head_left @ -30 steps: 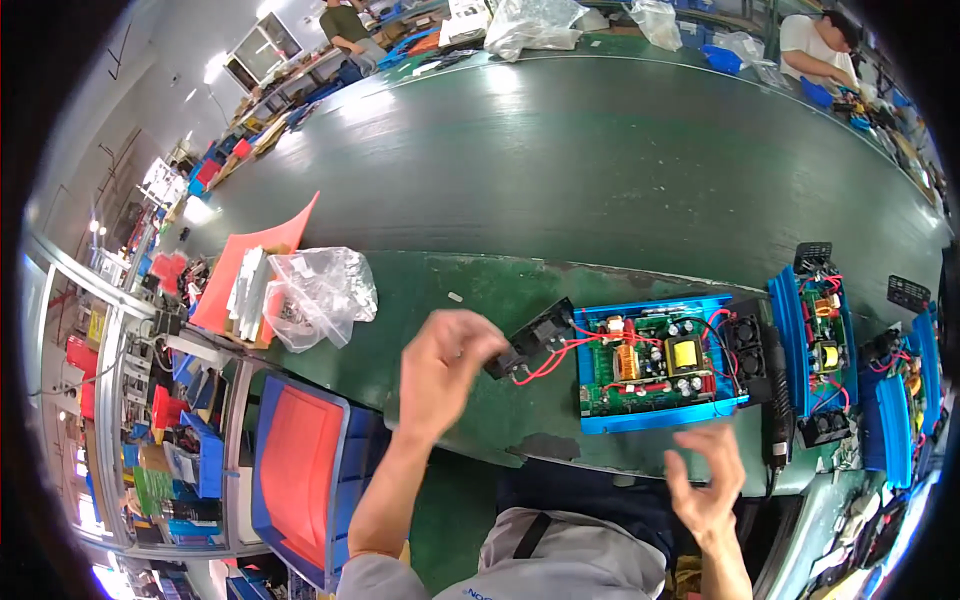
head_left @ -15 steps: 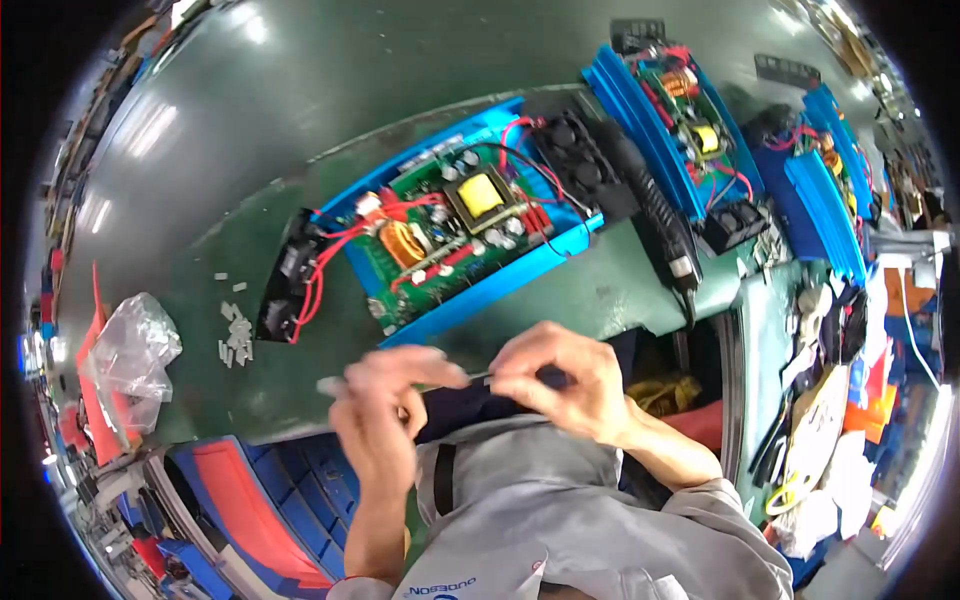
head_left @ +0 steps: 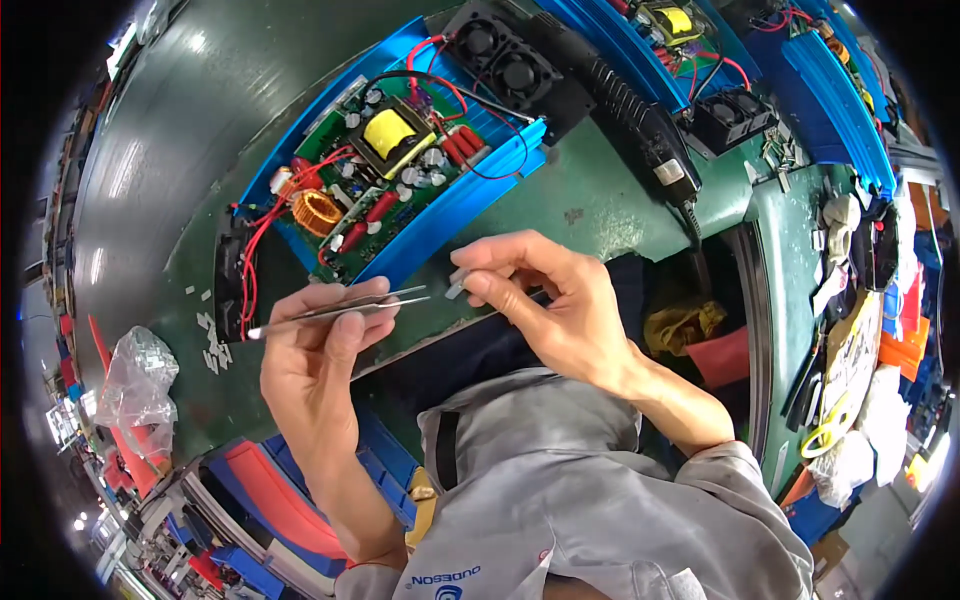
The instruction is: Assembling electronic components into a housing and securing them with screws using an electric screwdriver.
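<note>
My left hand (head_left: pixel 325 345) is closed around metal tweezers (head_left: pixel 340 313), whose two tips stand slightly apart and point right. My right hand (head_left: pixel 555 305) pinches a small pale, translucent piece (head_left: pixel 456 284) between thumb and fingers. A short gap separates the tweezer tips from that piece. Just beyond both hands lies an open blue metal housing (head_left: pixel 455 218) with a green circuit board (head_left: pixel 335 262) inside. The board carries a yellow-wrapped transformer (head_left: pixel 388 138) and a copper coil (head_left: pixel 316 212). Red wires run to a black end panel (head_left: pixel 232 275) on its left.
Twin black fans (head_left: pixel 495 60) adjoin the housing's far end. Right of them lies a black corded handheld tool (head_left: pixel 640 125). More blue housings (head_left: pixel 835 105) stand at the far right. Small white pieces (head_left: pixel 213 350) and a clear plastic bag (head_left: pixel 140 380) lie on the left.
My hands have drawn apart and turned, and the tweezers and pale piece now show clearly. The view has shifted, so the housing appears closer and farther left.
</note>
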Tool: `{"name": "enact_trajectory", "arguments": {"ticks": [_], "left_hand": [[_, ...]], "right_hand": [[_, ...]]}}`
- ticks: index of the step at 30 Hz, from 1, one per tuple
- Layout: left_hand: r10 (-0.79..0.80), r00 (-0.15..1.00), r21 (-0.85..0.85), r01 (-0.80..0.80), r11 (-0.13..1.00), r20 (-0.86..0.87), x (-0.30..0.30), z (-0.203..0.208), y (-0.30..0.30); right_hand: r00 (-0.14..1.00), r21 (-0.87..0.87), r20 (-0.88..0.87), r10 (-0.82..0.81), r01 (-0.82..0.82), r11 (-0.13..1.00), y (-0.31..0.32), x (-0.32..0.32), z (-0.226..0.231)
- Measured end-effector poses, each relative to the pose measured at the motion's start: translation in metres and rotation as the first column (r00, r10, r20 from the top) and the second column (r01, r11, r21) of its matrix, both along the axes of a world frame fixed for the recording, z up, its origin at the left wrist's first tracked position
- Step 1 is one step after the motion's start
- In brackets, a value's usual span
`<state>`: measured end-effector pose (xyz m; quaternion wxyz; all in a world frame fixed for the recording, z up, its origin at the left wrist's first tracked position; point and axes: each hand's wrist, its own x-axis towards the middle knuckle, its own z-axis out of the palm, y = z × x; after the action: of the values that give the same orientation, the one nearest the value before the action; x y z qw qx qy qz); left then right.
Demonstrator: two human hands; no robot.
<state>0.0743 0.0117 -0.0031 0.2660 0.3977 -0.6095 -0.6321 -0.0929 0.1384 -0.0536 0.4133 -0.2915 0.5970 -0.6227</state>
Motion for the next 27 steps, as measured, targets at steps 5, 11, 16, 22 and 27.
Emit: {"name": "enact_trajectory", "arguments": {"ticks": [5, 11, 16, 22, 27], "left_hand": [[-0.005, 1.000, -0.037, 0.005, 0.999, 0.003, -0.013, 0.001, 0.003], [-0.028, 0.987, -0.215, 0.063, 0.975, 0.161, -0.020, 0.006, 0.008], [-0.085, 0.988, -0.353, 0.127, 0.927, 0.133, -0.011, 0.010, 0.008], [0.012, 1.000, -0.534, 0.005, 0.845, 0.029, -0.003, 0.015, -0.013], [0.031, 0.994, -0.719, 0.053, 0.693, 0.103, 0.002, 0.013, -0.033]], "right_hand": [[1.000, -0.008, 0.001, 0.004, -0.004, 1.000, 0.000, -0.008, 0.004], [0.999, -0.080, 0.006, -0.034, 0.035, 0.996, 0.008, -0.007, 0.009], [0.857, -0.230, -0.447, -0.257, 0.167, 0.959, 0.016, -0.018, 0.009], [0.223, -0.187, -0.918, -0.329, 0.491, 0.851, 0.051, -0.083, 0.023], [0.263, -0.071, -0.938, -0.226, 0.491, 0.868, 0.034, -0.086, 0.021]]}}
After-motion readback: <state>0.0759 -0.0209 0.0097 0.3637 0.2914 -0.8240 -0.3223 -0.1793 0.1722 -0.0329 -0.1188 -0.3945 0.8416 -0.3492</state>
